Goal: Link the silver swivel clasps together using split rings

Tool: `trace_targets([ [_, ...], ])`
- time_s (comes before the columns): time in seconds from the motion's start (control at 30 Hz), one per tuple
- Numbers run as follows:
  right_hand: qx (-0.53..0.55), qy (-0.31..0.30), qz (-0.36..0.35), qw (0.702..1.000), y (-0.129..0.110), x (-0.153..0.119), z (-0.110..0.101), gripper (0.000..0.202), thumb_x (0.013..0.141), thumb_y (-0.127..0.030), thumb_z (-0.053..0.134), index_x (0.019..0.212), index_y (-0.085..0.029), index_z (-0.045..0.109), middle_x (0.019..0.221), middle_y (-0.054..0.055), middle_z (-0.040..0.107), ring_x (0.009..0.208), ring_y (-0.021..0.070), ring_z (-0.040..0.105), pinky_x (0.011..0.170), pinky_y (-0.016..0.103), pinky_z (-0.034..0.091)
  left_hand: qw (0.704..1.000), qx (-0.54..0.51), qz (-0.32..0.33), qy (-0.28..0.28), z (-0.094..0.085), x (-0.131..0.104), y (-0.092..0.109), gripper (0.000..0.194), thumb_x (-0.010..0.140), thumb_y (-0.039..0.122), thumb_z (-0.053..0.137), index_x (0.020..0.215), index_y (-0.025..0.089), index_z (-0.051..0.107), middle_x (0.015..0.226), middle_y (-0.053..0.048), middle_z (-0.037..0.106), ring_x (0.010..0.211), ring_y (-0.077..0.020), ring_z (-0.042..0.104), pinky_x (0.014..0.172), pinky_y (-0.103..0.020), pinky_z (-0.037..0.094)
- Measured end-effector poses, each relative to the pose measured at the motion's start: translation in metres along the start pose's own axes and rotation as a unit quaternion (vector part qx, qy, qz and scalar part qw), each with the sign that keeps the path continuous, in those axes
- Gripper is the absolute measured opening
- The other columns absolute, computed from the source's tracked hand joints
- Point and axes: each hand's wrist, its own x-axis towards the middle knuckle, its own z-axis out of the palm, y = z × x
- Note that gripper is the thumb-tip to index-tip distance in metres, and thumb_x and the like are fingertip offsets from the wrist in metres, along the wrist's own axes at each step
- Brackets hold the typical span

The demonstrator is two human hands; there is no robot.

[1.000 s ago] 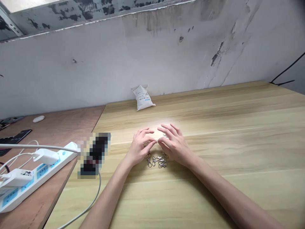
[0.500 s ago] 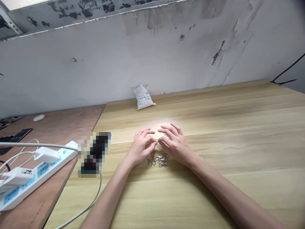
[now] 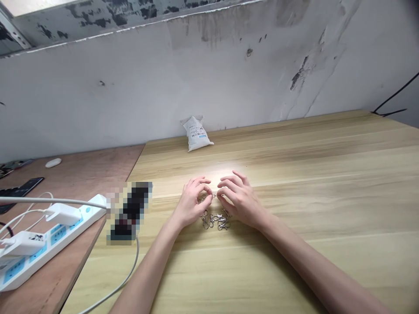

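Between the fingertips of both hands is a small metal ring (image 3: 214, 196). My left hand (image 3: 194, 200) pinches it from the left with thumb and index finger. From the right, my right hand (image 3: 240, 198) pinches at the same small piece, its other fingers raised and curved. Several silver metal clasps (image 3: 223, 225) lie on the wooden table (image 3: 278, 270) just below the hands. A few more small rings (image 3: 203, 197) show beside the left fingers, partly hidden by them.
A white packet (image 3: 197, 134) lies at the back by the wall. To the left are a pixelated dark object (image 3: 130, 211) with a cable, a power strip (image 3: 59, 235) with white chargers, a dark phone (image 3: 22, 187) and a white oval case (image 3: 53, 162).
Both hands have shifted very slightly, and the ring between the fingertips is a little more visible. The clasps on the table have not moved.
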Motion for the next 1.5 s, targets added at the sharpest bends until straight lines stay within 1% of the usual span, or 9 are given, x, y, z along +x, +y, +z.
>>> trace_targets([
  [0.23,0.013,-0.002,0.006,1.000,0.0001,-0.0002,0.0001,0.011,0.092,-0.017,0.053,0.086,-0.022,0.060,0.092,0.002,0.069,0.100,0.0186,0.060,0.109,0.045,0.031,1.000,-0.019,0.006,-0.014,0.0013,-0.0003,-0.0015,0.007,0.089,0.024,0.057,0.090,0.023,0.064,0.121,-0.005,0.061,0.127,-0.0252,0.047,0.107,-0.047,0.038],
  [0.4,0.023,-0.006,0.013,1.000,0.0009,-0.0007,0.0017,0.011,0.092,-0.018,0.053,0.085,-0.022,0.060,0.088,0.001,0.068,0.094,0.0180,0.060,0.108,0.045,0.031,1.000,-0.009,0.005,-0.013,0.0012,-0.0002,-0.0028,0.008,0.089,0.025,0.058,0.089,0.023,0.066,0.121,-0.005,0.062,0.126,-0.0251,0.048,0.107,-0.047,0.038],
  [0.6,0.043,-0.016,0.021,0.999,0.0010,-0.0007,0.0029,0.010,0.091,-0.017,0.055,0.084,-0.021,0.061,0.084,0.001,0.068,0.090,0.0185,0.060,0.106,0.045,0.032,1.000,0.001,0.012,-0.023,0.0000,-0.0009,-0.0010,0.011,0.088,0.024,0.060,0.094,0.026,0.069,0.124,-0.004,0.061,0.128,-0.0248,0.046,0.108,-0.047,0.036],
  [0.77,0.051,-0.021,0.020,0.998,0.0024,-0.0016,0.0049,0.009,0.091,-0.017,0.055,0.085,-0.022,0.062,0.083,0.002,0.068,0.089,0.0185,0.059,0.106,0.045,0.033,1.000,0.006,0.010,-0.027,0.0003,-0.0009,-0.0015,0.014,0.089,0.030,0.061,0.099,0.028,0.070,0.123,-0.004,0.061,0.129,-0.0257,0.045,0.108,-0.049,0.036],
  [1.07,0.060,-0.012,0.026,0.998,0.0035,-0.0024,0.0060,0.008,0.091,-0.019,0.057,0.084,-0.021,0.060,0.082,0.001,0.068,0.089,0.0186,0.060,0.106,0.045,0.032,1.000,-0.002,0.007,-0.029,0.0014,-0.0007,-0.0040,0.014,0.091,0.030,0.059,0.093,0.026,0.072,0.123,-0.005,0.061,0.128,-0.0255,0.045,0.108,-0.048,0.036],
  [1.33,0.060,-0.006,0.020,0.998,0.0036,-0.0023,0.0053,0.009,0.093,-0.018,0.054,0.086,-0.021,0.060,0.082,0.001,0.068,0.089,0.0180,0.060,0.105,0.044,0.032,0.999,-0.012,-0.003,-0.034,0.0016,-0.0007,-0.0038,0.016,0.092,0.033,0.058,0.090,0.026,0.071,0.124,-0.004,0.061,0.129,-0.0250,0.045,0.109,-0.047,0.034],
  [1.5,0.063,-0.008,0.021,0.998,0.0032,-0.0023,0.0052,0.009,0.093,-0.019,0.055,0.086,-0.021,0.060,0.082,0.000,0.068,0.088,0.0174,0.060,0.105,0.043,0.032,0.999,-0.023,0.002,-0.036,0.0005,-0.0004,-0.0031,0.016,0.092,0.034,0.057,0.091,0.025,0.071,0.123,-0.004,0.061,0.129,-0.0247,0.045,0.110,-0.047,0.034],
])
